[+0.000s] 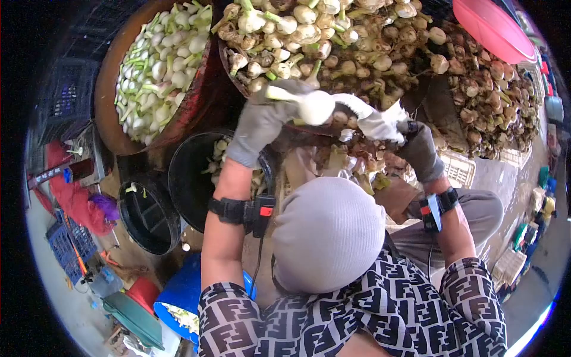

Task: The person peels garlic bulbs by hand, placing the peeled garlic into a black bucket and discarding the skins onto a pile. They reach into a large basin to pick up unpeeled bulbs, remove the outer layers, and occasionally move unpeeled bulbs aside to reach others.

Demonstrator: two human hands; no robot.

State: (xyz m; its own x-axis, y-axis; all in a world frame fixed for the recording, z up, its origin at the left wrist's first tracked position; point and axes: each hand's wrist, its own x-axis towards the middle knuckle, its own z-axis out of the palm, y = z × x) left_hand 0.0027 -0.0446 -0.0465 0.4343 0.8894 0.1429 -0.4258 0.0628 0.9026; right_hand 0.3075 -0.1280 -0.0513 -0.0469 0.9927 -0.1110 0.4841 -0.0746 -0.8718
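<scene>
My left hand (pixel 260 123), in a grey glove, is closed around the green stalk end of a peeled white bulb (pixel 316 107) and holds it up in front of me. My right hand (pixel 420 150), in a dark grey glove, grips a small dark-handled tool (pixel 410 127) beside a strip of white skin (pixel 376 121) hanging off the bulb. Whether the tool has a blade I cannot tell. Both wrists carry black strapped devices. My grey cap and patterned shirt fill the lower middle of the view.
A heap of unpeeled bulbs (pixel 363 44) lies just beyond my hands. A brown basin (pixel 106 101) of peeled white bulbs is at the upper left. Below it stand two black buckets (pixel 184 178) (pixel 148 220), with a blue tub (pixel 178 288) nearby. A pink basin (pixel 493 27) and a white crate (pixel 459 169) are on the right.
</scene>
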